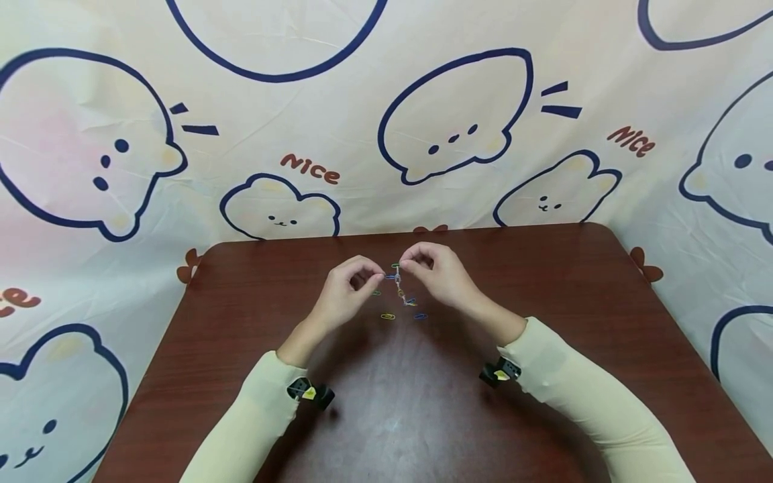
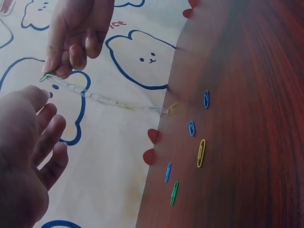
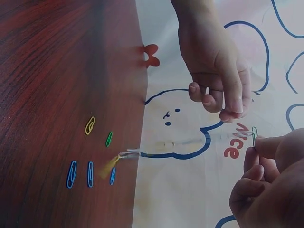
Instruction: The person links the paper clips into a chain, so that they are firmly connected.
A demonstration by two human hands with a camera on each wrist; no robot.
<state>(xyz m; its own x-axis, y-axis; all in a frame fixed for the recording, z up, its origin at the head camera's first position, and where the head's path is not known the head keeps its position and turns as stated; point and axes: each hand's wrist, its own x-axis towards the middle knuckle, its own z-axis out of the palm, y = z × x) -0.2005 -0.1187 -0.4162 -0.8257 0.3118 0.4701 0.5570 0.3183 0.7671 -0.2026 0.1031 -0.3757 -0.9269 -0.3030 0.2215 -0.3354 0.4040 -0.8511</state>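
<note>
My right hand (image 1: 441,274) pinches a green paper clip (image 2: 46,76) between thumb and forefinger. From it a chain of linked paper clips (image 1: 400,290) hangs, pale and blurred in the wrist views, with a yellow clip (image 2: 171,109) at its lower end. My left hand (image 1: 347,292) hovers just beside the chain's top, fingers loosely curled and thumb near the forefinger, with nothing visible held. Loose clips lie on the table below: a yellow one (image 3: 90,125), a green one (image 3: 109,139) and three blue ones, among them a blue clip (image 3: 71,174).
The dark brown wooden table (image 1: 398,416) spreads under both arms. A cream cloth (image 1: 362,121) with bear drawings hangs behind it and at both sides. Each sleeve cuff carries a small black wrist camera, including the left camera (image 1: 311,392).
</note>
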